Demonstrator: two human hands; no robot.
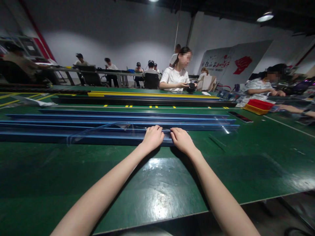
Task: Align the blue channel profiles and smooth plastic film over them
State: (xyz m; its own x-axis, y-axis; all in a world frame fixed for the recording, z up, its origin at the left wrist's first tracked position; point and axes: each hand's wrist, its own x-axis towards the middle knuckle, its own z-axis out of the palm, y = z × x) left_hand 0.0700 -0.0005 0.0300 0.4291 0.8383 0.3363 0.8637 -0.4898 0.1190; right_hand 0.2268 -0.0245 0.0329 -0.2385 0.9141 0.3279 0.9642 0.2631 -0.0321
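Note:
A long blue channel-shaped rail (110, 140) lies across the green table, nearest to me. Near its right end rests my left hand (154, 137), its fingers bent over the rail. My right hand (182, 139) curls over the same rail's end, a small gap from the left one. Both hands' fingertips are partly hidden. Clear plastic film (98, 129) lies loosely over the rails. Just behind, more blue rails (147, 118) lie side by side.
Yellow rails (147, 95) and dark rails (147, 101) lie farther back on the green table (157, 183). To the right are a phone (240, 117) and a red and yellow bin (258, 106). A co-worker (176, 75) sits opposite; another person's hand (291, 108) reaches in at right.

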